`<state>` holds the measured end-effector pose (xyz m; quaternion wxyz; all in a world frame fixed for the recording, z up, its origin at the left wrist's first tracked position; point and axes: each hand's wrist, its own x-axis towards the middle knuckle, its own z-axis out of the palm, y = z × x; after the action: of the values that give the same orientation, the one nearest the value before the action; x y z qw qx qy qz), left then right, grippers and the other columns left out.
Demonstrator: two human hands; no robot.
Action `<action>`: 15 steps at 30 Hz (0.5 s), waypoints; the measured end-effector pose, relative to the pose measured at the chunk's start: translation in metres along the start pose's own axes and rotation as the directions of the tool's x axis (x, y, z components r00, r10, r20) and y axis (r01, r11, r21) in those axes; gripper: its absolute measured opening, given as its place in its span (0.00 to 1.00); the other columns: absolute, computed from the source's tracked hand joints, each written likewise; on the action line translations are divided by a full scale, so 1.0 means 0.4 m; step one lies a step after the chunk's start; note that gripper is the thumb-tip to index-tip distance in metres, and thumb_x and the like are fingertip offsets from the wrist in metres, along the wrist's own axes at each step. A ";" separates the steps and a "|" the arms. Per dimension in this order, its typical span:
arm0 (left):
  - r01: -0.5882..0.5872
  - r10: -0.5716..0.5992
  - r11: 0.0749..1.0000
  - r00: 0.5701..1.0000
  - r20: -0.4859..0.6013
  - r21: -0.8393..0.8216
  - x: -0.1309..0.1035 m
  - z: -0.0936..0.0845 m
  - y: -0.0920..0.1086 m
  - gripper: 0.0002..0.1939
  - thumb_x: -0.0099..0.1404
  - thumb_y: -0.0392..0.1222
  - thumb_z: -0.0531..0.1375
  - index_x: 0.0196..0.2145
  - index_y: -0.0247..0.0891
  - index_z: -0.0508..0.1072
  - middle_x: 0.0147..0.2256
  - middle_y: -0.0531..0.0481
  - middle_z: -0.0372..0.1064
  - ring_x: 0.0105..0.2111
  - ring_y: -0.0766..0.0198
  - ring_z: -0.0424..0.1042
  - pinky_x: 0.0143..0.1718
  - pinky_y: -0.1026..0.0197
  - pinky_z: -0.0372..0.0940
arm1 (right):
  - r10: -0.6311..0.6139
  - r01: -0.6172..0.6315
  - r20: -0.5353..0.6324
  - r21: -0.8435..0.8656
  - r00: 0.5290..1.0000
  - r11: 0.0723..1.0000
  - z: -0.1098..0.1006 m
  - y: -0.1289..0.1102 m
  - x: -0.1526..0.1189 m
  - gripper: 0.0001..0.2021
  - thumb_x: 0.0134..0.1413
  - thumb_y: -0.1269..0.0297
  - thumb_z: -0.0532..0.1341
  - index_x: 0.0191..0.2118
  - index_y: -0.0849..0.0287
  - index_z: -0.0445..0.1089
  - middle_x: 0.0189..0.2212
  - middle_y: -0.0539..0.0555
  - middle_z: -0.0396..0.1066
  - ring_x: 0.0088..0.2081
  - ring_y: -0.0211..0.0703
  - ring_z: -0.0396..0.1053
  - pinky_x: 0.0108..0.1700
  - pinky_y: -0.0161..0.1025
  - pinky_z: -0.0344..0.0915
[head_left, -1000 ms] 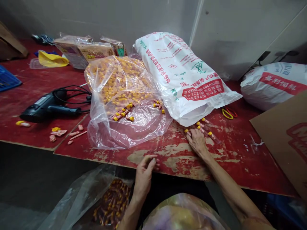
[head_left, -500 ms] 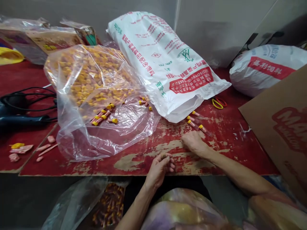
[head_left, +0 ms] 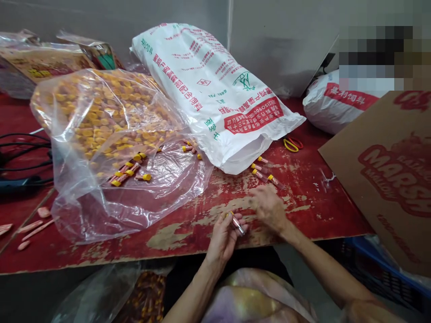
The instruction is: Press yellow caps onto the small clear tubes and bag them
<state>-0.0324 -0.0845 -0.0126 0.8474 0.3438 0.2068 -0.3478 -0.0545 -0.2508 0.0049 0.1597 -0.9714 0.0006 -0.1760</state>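
My left hand (head_left: 225,234) is closed around a small clear tube (head_left: 238,224) with a yellow cap, just above the table's front edge. Pinkish stuff shows inside the tube. To its right, my right hand (head_left: 271,208) hovers over the worn red tabletop, its fingers smeared by motion, so what they hold is unclear. Beyond that hand lie several yellow-capped tubes (head_left: 276,181). A big clear plastic bag (head_left: 111,116) full of yellow-capped tubes spreads over the left half of the table, some loose tubes near its mouth.
A white woven sack (head_left: 208,89) lies behind the hands, with yellow-and-red scissors (head_left: 292,144) beside it. At right stands a cardboard box (head_left: 387,179). Pink pieces (head_left: 37,224) and a black cable (head_left: 25,150) are at left. Below the table sits another bag of tubes (head_left: 144,296).
A capped tube now shows in my left hand, where none was visible before. My right hand has lifted from the tabletop and blurs. The view has turned, shifting the table's things leftward.
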 end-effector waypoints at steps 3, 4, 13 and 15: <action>0.020 -0.021 1.000 1.000 0.024 0.020 -0.007 -0.010 0.003 0.18 0.52 0.40 0.67 0.39 0.34 0.68 0.27 0.51 0.70 0.24 0.66 0.70 0.26 0.63 0.68 | 0.311 -0.301 -0.034 -0.366 0.950 0.880 -0.016 0.120 0.046 0.14 0.61 0.62 0.53 0.48 0.64 0.66 0.48 0.64 0.61 0.45 0.54 0.60 0.44 0.45 0.59; 0.022 -0.023 1.000 0.999 0.036 0.019 -0.010 -0.014 0.003 0.18 0.51 0.40 0.67 0.39 0.34 0.68 0.27 0.51 0.69 0.23 0.67 0.70 0.25 0.64 0.67 | 0.377 -0.334 0.009 -0.449 0.926 0.829 -0.018 0.155 0.056 0.13 0.60 0.63 0.55 0.48 0.64 0.66 0.49 0.64 0.61 0.45 0.55 0.60 0.43 0.45 0.58; 0.062 -0.069 0.996 0.992 0.102 0.067 -0.017 -0.017 -0.001 0.23 0.49 0.43 0.68 0.40 0.33 0.68 0.24 0.55 0.67 0.18 0.71 0.64 0.18 0.68 0.60 | 0.349 -0.154 0.451 -0.413 0.821 0.898 -0.089 0.163 0.050 0.14 0.65 0.58 0.50 0.39 0.57 0.70 0.29 0.53 0.71 0.32 0.45 0.69 0.28 0.35 0.50; 0.069 -0.080 0.991 0.992 0.097 0.111 -0.018 -0.014 -0.004 0.25 0.46 0.43 0.70 0.40 0.35 0.67 0.22 0.58 0.65 0.15 0.74 0.61 0.14 0.71 0.55 | 0.310 -0.041 0.555 -0.444 0.772 0.895 -0.095 0.121 0.058 0.16 0.64 0.57 0.51 0.33 0.59 0.72 0.26 0.56 0.71 0.30 0.46 0.70 0.27 0.35 0.50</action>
<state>-0.0389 -0.0781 -0.0130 0.8234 0.3628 0.1573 -0.4071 -0.0429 -0.3096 0.0314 -0.0385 -0.9818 0.0784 0.1685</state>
